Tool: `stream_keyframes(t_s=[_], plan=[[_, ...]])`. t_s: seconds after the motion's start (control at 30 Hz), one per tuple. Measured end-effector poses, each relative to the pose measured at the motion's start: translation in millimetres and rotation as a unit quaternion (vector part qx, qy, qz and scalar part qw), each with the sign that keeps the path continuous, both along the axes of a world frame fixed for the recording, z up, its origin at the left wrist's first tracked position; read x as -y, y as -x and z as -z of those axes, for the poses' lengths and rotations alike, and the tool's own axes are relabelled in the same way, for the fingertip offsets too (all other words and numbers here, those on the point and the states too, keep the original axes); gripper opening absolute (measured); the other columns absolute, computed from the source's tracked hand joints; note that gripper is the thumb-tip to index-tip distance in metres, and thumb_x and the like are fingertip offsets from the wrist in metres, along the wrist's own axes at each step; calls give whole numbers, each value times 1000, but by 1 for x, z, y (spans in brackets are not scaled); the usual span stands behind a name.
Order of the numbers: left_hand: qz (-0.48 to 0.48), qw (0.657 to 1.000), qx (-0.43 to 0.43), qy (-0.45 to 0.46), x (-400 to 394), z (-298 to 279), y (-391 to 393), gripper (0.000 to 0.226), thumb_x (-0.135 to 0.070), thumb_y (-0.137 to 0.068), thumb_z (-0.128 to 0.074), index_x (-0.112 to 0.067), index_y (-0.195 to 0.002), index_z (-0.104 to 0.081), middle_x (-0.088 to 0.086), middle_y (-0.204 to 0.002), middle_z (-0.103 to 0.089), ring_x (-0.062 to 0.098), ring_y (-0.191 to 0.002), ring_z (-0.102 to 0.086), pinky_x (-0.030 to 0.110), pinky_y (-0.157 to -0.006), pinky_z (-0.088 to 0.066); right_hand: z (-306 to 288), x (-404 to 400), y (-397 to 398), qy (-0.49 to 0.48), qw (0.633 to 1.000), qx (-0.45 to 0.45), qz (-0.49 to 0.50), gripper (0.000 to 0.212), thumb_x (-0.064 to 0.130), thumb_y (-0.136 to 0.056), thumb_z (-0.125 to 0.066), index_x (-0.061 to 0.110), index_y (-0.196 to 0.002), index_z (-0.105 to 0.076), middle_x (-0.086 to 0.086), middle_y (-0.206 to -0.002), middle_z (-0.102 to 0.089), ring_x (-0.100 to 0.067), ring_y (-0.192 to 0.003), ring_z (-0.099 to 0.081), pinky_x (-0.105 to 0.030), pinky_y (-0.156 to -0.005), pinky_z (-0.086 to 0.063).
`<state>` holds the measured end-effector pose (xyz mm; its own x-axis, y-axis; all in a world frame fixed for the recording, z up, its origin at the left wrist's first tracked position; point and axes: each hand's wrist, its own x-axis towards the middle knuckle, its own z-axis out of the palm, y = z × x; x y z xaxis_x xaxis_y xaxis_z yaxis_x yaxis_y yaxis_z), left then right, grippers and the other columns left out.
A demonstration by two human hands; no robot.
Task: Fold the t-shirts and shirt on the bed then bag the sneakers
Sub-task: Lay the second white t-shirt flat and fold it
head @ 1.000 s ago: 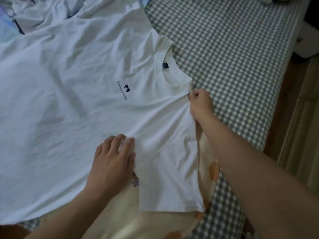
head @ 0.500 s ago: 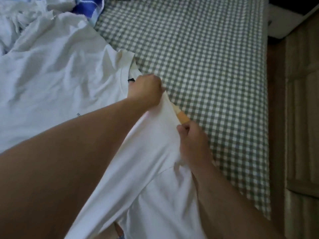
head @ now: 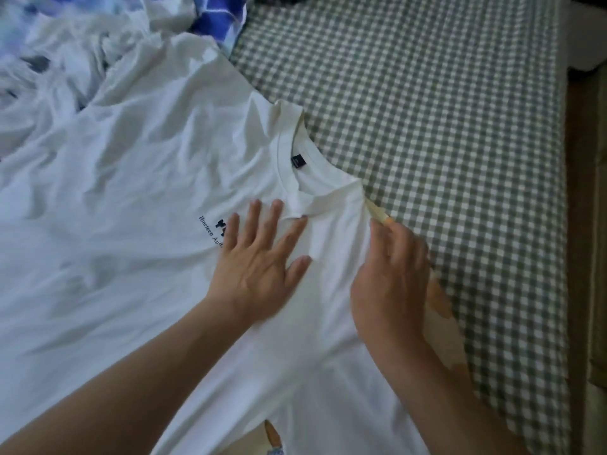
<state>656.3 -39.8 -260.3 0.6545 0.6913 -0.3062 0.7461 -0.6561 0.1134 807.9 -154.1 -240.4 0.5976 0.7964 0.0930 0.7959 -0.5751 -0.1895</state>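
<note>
A white t-shirt point(head: 138, 198) with small dark chest lettering lies spread front-up on the bed, its collar point(head: 295, 165) toward the checked sheet. My left hand point(head: 259, 257) presses flat on the chest just below the collar, fingers spread. My right hand point(head: 391, 277) rests on the shirt's shoulder edge with its fingers stretched forward; it is blurred. A cream garment with orange print point(head: 440, 300) lies under the white shirt and peeks out along the right edge and at the bottom. No sneakers or bag are in view.
A grey-and-white checked sheet point(head: 443, 126) covers the bed to the right. A crumpled heap of white and blue clothes point(head: 98, 37) sits at the top left. The bed's right edge meets a brown floor point(head: 584, 224).
My left hand has let go of the collar and now lies flat on the chest. My right hand has loosened its grip at the shoulder and stretched its fingers.
</note>
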Motion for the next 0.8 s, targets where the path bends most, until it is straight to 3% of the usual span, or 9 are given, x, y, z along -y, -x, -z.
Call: stream_keyframes(t_s=[0.1,0.17,0.23,0.33,0.47,0.57,0.7,0.8], plan=[[-1,997,59,45,-19,-6,-11,70,-62,-98,-4,-32,-161,-8,4,-171,-6,30,-157,2,54,-125,-2,18,-45,14,-19,981,-63,-184,48,17,-104,-40,8,-152,-40,-14,-155,-39,-29,-146,-33,-43,-121,-28],[-5,996,63,57,-47,-8,-1,67,-60,-101,-7,-31,-161,-6,0,-171,-7,25,-157,0,54,-125,-3,34,-58,6,39,983,-98,-149,59,35,-107,-34,11,-160,-22,-13,-166,-19,-27,-154,-14,-45,-125,-19],[-27,998,9,51,-89,-7,16,63,-60,-103,-10,-37,-160,0,-5,-171,2,25,-157,8,59,-123,1,46,-55,0,69,990,-74,-103,67,47,-105,-31,15,-161,-12,-14,-169,-5,-29,-156,-3,-47,-126,-12],[-67,996,-52,9,-151,-8,26,60,-58,-103,-19,-42,-158,-5,-5,-170,3,33,-156,7,66,-120,-3,47,-55,3,73,994,-24,-82,71,52,-104,-28,15,-162,-12,-17,-168,-4,-34,-155,-2,-51,-125,-11],[-40,991,26,-127,-198,-26,-11,67,-45,-102,-46,-27,-159,-16,14,-163,-19,38,-150,-17,55,-120,-23,52,-59,1,72,995,-27,-71,72,55,-101,-30,14,-160,-21,-18,-167,-12,-35,-154,-9,-54,-122,-20],[4,993,41,-109,-227,-33,-53,62,-45,-103,-43,-30,-159,-21,11,-165,-20,34,-151,-17,51,-122,-19,50,-56,-3,76,993,-17,-84,72,57,-101,-30,15,-160,-23,-20,-166,-12,-38,-154,-9,-55,-123,-20],[37,994,40,-93,-255,-28,-80,29,-36,-100,-51,-26,-125,-62,10,-139,-51,35,-132,-41,49,-112,-31,51,-56,-4,72,996,-40,-44,76,62,-100,-27,18,-161,-17,-22,-167,-4,-39,-154,-6,-53,-124,-18],[-24,977,77,-198,-266,-25,-88,18,-18,-98,-51,-12,-113,-60,19,-126,-52,43,-118,-47,55,-98,-39,55,-57,-4,57,997,-49,-26,74,62,-101,-27,19,-161,-19,-21,-167,-6,-38,-154,-9,-51,-124,-16]])
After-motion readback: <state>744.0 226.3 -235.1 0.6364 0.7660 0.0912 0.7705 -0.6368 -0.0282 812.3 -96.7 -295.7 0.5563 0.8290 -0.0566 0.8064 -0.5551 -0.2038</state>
